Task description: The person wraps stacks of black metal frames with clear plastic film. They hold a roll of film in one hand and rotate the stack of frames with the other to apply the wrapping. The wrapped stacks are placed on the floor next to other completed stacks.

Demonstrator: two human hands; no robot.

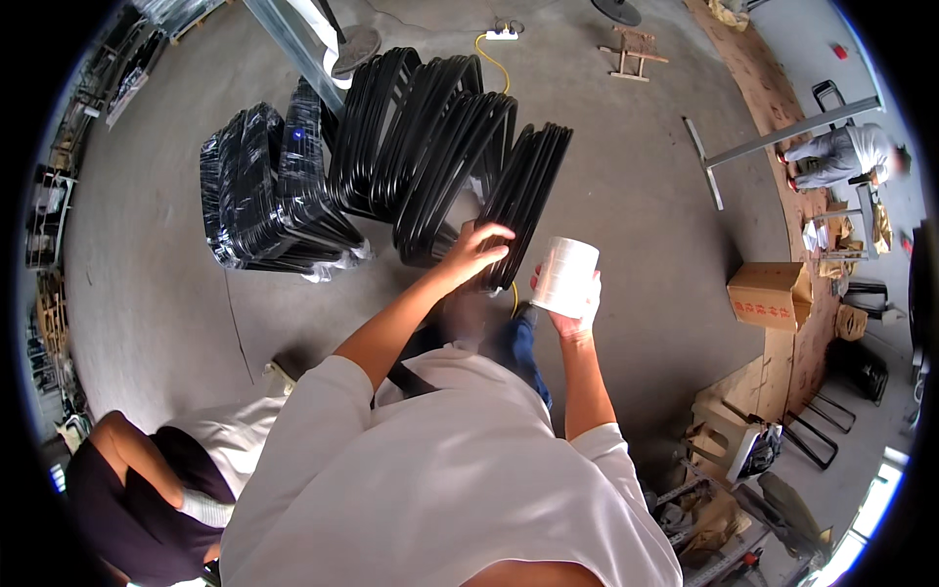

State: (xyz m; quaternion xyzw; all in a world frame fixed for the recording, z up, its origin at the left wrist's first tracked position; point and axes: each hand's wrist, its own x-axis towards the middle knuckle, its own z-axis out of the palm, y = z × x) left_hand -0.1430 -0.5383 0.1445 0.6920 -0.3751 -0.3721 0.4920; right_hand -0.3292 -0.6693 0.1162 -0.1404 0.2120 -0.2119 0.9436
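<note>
My right hand (577, 315) holds a white cylinder (567, 274), which looks like a roll of wrapping film, from below and at its sides. Its fingers wrap round it. Against the near end of a row of black bent-tube frames (528, 186) is my left hand (474, 256), fingers stretched and apart; whether it touches the tubes I cannot tell. More black tube frames (450, 127) stand nested in bundles just beyond. To their left, other bundles are bound in shiny clear film (249, 186).
A yellow cable (496, 66) runs from a white power strip (502, 35) behind the frames. A grey metal post (293, 44) rises at the far left. Right, an open cardboard box (773, 295) stands on the floor. One person (147, 489) is close at my left, another (841, 155) far right.
</note>
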